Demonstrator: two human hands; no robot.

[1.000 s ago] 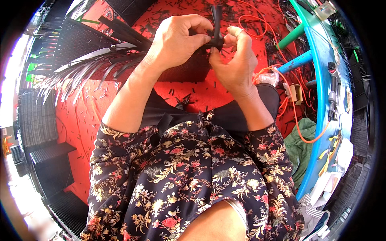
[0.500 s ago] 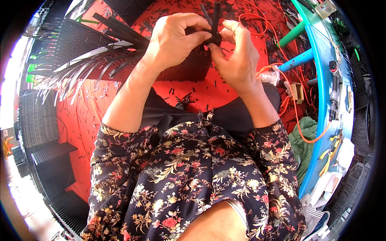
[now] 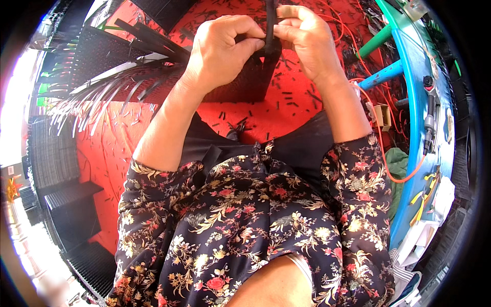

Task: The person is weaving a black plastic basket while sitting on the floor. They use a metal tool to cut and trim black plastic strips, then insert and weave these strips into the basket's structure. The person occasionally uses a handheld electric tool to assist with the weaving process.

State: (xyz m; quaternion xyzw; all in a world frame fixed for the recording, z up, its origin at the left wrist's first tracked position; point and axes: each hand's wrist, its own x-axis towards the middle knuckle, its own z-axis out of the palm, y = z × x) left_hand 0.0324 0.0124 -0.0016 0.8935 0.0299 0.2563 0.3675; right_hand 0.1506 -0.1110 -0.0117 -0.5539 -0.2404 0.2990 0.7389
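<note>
A dark woven piece point(image 3: 240, 88), box-like with a flat side, lies in front of me on the red floor. At its upper right corner my left hand point(image 3: 217, 53) pinches thumb and forefinger together on a black flat strip, close to the weave. From that corner a black strip point(image 3: 270, 23) stands up toward the top edge of the view. My right hand point(image 3: 312, 46) has its thumb and fingers at the strip's right side, higher up, and grips it. Its fingertips are partly hidden by the strip.
Loose strip ends point(image 3: 97, 102) fan out at the left, beside dark woven panels point(image 3: 105, 53). Black cut scraps litter the red floor point(image 3: 110, 158). At the right, a blue table edge point(image 3: 417, 128) carries a hand tool point(image 3: 429, 112) with an orange hose point(image 3: 381, 148).
My right hand has moved up and slightly right along the strip, away from the corner. My left hand stays nearly in place. The view has shifted slightly.
</note>
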